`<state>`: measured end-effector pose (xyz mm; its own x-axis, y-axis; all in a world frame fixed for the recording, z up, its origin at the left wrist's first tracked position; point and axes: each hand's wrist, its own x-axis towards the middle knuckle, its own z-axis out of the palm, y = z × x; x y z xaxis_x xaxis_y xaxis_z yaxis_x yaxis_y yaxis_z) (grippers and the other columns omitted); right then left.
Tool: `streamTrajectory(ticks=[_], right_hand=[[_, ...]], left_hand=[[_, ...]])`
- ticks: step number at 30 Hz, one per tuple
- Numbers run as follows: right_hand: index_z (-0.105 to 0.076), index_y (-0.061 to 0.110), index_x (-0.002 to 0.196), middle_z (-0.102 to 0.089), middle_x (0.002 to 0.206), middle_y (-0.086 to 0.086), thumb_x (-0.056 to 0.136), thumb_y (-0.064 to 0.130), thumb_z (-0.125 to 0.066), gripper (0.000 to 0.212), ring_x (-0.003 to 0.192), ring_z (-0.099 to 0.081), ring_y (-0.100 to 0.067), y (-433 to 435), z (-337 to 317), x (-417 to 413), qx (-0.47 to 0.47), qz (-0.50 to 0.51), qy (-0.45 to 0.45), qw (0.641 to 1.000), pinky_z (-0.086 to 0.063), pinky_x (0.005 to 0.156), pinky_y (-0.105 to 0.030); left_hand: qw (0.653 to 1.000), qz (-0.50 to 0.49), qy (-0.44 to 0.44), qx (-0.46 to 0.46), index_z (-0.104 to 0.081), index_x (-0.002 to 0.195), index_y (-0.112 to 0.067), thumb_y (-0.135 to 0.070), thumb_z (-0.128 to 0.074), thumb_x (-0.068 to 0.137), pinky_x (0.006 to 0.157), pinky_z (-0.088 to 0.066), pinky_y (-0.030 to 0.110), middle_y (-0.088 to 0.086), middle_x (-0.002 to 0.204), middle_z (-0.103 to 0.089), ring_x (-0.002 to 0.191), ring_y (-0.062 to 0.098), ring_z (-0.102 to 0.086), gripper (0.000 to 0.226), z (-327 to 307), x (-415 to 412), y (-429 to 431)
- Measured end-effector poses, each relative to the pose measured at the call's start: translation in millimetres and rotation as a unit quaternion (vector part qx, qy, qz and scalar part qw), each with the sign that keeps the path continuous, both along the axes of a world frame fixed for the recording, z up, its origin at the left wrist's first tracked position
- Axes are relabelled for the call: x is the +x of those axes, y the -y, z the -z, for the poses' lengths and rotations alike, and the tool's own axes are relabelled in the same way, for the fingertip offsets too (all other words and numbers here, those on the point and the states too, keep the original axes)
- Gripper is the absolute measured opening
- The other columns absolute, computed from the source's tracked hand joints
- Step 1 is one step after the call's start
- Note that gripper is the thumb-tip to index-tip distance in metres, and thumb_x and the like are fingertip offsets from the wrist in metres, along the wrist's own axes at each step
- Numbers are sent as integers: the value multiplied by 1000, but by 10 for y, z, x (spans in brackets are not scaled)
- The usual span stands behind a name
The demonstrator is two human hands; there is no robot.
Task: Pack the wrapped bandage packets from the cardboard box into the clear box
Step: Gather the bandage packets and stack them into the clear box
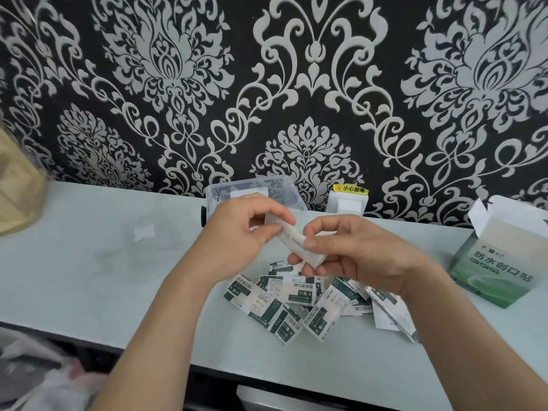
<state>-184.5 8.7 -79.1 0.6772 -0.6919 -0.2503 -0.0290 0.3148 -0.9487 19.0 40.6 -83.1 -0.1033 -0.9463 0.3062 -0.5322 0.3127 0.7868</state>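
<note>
Many wrapped bandage packets (296, 304) printed 防水创口贴 lie heaped on the pale table (89, 262), the same words on the open cardboard box (498, 262) at right. Both hands' fingers, left hand (237, 241) and right hand (355, 253), pinch one white packet (296, 241) before the clear box (255, 191) by patterned wallpaper (296, 84).

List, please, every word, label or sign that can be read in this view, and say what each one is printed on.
"小心触电" with a warning triangle: yellow sticker on the white wall fitting.
"防水创口贴": front of the green cardboard box.
"防水创口贴": loose bandage packets on the table, printed at various angles.
Small print and codes on the packets: too small to read.
Packets held in both hands: no legible text.
</note>
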Motion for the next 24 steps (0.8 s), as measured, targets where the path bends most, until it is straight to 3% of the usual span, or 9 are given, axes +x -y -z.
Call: streamTrajectory(ticks=[4,7,9,11,13,16,19,21,24], right_hand=[[-66,3,87,-70,91,-16,67,11,-77,23,78,-71,-22,141,-238,120,-70,50,-65,994,-58,68,-19],[-68,-6,89,-66,85,-13,74,7,-80,24,77,-70,-20,331,-384,273,-157,102,-155,970,-58,70,-20],[-69,-3,83,-65,76,-10,76,8,-81,18,73,-69,-20,466,-428,394,-207,120,-212,947,-59,69,-21],[-68,6,74,-69,69,-10,74,11,-81,14,71,-73,-21,601,-435,503,-247,118,-279,920,-60,73,-27],[-69,6,70,-73,70,-12,73,15,-79,13,69,-74,-21,714,-425,608,-289,104,-354,883,-61,78,-33],[-68,2,68,-72,65,-8,74,26,-73,26,60,-61,-17,797,-430,775,-381,78,-473,791,-58,71,-31],[-47,12,61,-54,64,-2,76,30,-74,36,63,-50,-18,833,-387,974,-464,70,-553,689,-44,58,-30],[-38,14,63,-49,74,-2,77,28,-76,42,75,-50,-22,847,-309,1090,-482,57,-584,650,-40,65,-30],[-51,12,80,-62,93,-8,80,20,-73,23,86,-56,-27,859,-185,1183,-497,33,-611,616,-41,69,-30]], left_hand=[[998,-56,17,-27,-70,74,-36,1,-72,81,80,-54,35,-4,81,-71,80,20,-66,37,-89,70,246],[995,-92,-18,-17,-70,70,-36,-1,-75,78,83,-56,40,-6,78,-73,79,19,-69,36,-73,178,512],[994,-107,-18,-12,-70,70,-35,-3,-76,79,79,-57,34,-9,78,-73,76,12,-69,34,-30,228,673],[993,-119,6,-3,-70,71,-32,-7,-75,81,65,-51,22,-12,75,-71,65,3,-64,28,8,262,800],[990,-128,61,-8,-69,73,-31,-11,-74,82,61,-45,17,-15,72,-66,61,-1,-58,22,40,292,910],[979,-132,152,-23,-63,72,-34,-16,-75,81,71,-48,26,-11,77,-63,74,15,-60,23,63,331,1067],[969,-107,223,-5,-62,79,-30,-10,-73,80,81,-51,31,-11,82,-61,84,17,-62,23,64,409,1170],[955,-84,284,31,-69,84,-30,-5,-67,81,86,-52,31,-8,91,-68,92,17,-64,25,110,472,1193],[931,-65,351,80,-74,87,-38,-2,-60,79,80,-55,39,-6,87,-66,84,20,-62,40,203,494,1164]])
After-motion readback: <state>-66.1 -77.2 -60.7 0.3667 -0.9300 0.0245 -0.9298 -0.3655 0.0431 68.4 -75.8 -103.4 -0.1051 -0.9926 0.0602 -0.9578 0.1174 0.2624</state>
